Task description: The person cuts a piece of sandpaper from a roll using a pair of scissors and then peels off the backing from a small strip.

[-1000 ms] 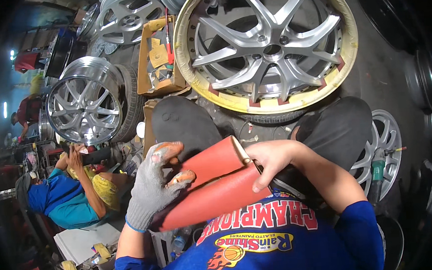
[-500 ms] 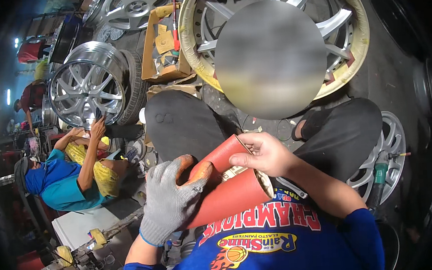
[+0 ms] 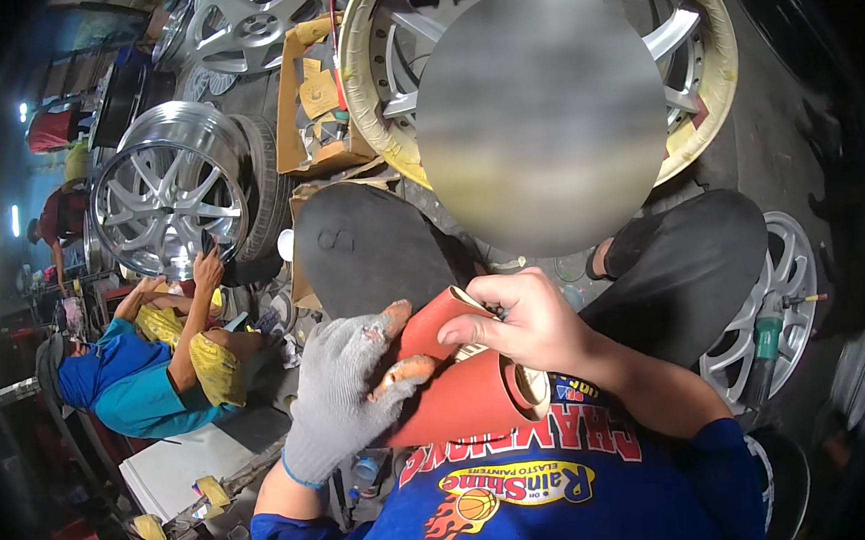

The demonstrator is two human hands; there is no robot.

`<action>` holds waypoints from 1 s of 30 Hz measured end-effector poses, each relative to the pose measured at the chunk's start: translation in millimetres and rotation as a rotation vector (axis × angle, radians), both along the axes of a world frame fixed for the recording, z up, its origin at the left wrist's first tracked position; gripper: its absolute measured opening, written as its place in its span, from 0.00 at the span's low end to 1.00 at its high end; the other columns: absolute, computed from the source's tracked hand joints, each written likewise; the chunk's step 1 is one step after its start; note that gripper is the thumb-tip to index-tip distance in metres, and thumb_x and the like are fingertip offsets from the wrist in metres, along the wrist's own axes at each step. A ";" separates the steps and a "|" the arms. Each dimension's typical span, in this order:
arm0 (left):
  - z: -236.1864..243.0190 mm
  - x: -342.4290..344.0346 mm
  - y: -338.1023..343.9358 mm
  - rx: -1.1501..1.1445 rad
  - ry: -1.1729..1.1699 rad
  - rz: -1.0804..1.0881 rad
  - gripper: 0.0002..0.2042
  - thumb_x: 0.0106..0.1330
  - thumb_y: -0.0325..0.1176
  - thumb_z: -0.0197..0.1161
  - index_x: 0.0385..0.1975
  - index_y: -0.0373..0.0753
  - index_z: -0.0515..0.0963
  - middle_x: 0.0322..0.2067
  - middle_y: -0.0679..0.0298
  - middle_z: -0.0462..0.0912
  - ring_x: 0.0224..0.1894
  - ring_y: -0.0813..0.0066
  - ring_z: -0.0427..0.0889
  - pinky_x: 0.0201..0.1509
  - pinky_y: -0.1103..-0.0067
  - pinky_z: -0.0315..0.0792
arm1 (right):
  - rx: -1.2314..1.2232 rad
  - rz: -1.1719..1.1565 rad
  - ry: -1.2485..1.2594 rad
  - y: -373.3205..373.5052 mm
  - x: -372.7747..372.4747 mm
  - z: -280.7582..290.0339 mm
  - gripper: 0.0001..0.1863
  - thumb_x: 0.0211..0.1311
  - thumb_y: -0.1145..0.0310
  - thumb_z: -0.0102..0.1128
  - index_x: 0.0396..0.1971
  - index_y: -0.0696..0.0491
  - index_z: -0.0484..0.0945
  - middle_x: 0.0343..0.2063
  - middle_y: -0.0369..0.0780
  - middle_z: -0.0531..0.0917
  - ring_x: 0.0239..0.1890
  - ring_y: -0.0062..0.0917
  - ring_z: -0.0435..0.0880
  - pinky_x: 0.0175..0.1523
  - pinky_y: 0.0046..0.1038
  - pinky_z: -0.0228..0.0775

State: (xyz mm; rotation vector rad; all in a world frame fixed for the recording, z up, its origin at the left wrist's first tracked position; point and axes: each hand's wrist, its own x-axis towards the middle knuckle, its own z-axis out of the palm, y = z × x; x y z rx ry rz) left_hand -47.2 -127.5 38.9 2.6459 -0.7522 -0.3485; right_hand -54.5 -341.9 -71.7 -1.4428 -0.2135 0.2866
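Stretching across the top, the wheel [image 3: 721,84] lies beyond the knees [image 3: 351,246], its middle hidden by a blurred disc. Nearer, over the lap and against the shirt [image 3: 530,519], is the red sheet [image 3: 467,398], curled into two rolls side by side. The left hand [image 3: 340,382], gloved, is wrapped around the sheet's left part; the right hand [image 3: 537,328], bare, pinches the upper roll's right end between thumb and fingers.

The biggest risk, I judge, is a tear across the sheet, should the hands pull against each other. Next, the lower roll could spring open, since no hand holds its right end. Smaller still, a hard press of the right thumb could leave a crease — or the glove's thick fingertips could slip.

As for writing, the shirt carries the largest: red block letters, upside down here, and dark lettering in a yellow oval. The sheet's pale back shows small dark print — mostly covered, too little to read.
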 end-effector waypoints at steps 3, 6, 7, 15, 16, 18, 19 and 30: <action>-3.9 11.1 0.7 0.016 0.079 0.029 0.24 0.62 0.45 0.69 0.54 0.38 0.78 0.41 0.57 0.84 0.44 0.55 0.82 0.48 0.65 0.72 | 0.020 -0.020 0.012 1.2 6.3 -0.4 0.24 0.59 0.55 0.74 0.20 0.60 0.76 0.14 0.48 0.75 0.15 0.18 0.66 0.23 0.30 0.62; -4.2 21.6 -1.9 -0.015 0.175 0.081 0.22 0.64 0.45 0.67 0.53 0.38 0.79 0.42 0.54 0.85 0.45 0.51 0.84 0.47 0.64 0.74 | -0.034 0.042 0.104 -1.0 13.3 2.1 0.17 0.61 0.61 0.73 0.24 0.59 0.81 0.13 0.33 0.71 0.22 0.09 0.63 0.24 0.24 0.57; -0.7 25.4 -6.9 -0.054 0.302 0.137 0.21 0.65 0.44 0.66 0.52 0.37 0.79 0.42 0.53 0.85 0.43 0.50 0.84 0.46 0.65 0.75 | -0.054 0.032 0.097 0.2 14.5 -1.3 0.21 0.62 0.57 0.72 0.21 0.60 0.78 0.13 0.39 0.70 0.19 0.13 0.63 0.23 0.27 0.59; -18.4 42.4 -16.9 -0.288 0.510 0.198 0.16 0.68 0.37 0.62 0.50 0.34 0.80 0.32 0.55 0.84 0.33 0.64 0.85 0.40 0.72 0.75 | -0.015 0.084 0.163 0.0 31.7 -22.6 0.21 0.64 0.51 0.69 0.29 0.57 0.86 0.11 0.34 0.72 0.19 0.11 0.66 0.24 0.27 0.61; -25.5 47.4 -20.0 -0.264 0.506 0.189 0.15 0.68 0.36 0.62 0.48 0.34 0.80 0.30 0.56 0.83 0.32 0.67 0.84 0.39 0.73 0.75 | -0.020 0.077 0.162 1.0 33.3 -31.0 0.21 0.64 0.51 0.69 0.29 0.57 0.86 0.11 0.34 0.72 0.19 0.11 0.66 0.24 0.27 0.61; -34.9 54.0 -19.7 -0.242 0.498 0.180 0.13 0.69 0.36 0.61 0.46 0.34 0.81 0.28 0.57 0.82 0.31 0.70 0.83 0.38 0.74 0.74 | 0.106 0.168 0.230 0.8 39.1 -42.0 0.20 0.63 0.51 0.70 0.33 0.57 0.87 0.15 0.31 0.76 0.20 0.10 0.69 0.24 0.25 0.61; -38.1 56.1 -17.8 -0.207 0.498 0.202 0.12 0.68 0.35 0.61 0.44 0.33 0.81 0.28 0.57 0.82 0.31 0.70 0.82 0.38 0.74 0.74 | 0.134 0.213 0.297 -3.5 40.5 -39.7 0.22 0.61 0.49 0.72 0.34 0.57 0.86 0.19 0.30 0.78 0.22 0.10 0.70 0.25 0.23 0.62; -54.0 73.8 -19.4 -0.153 0.450 0.160 0.13 0.68 0.37 0.61 0.31 0.32 0.78 0.20 0.54 0.76 0.22 0.66 0.74 0.30 0.71 0.69 | -0.088 0.276 0.200 -16.5 53.3 -45.6 0.13 0.62 0.68 0.71 0.41 0.61 0.83 0.28 0.34 0.84 0.35 0.13 0.81 0.42 0.21 0.74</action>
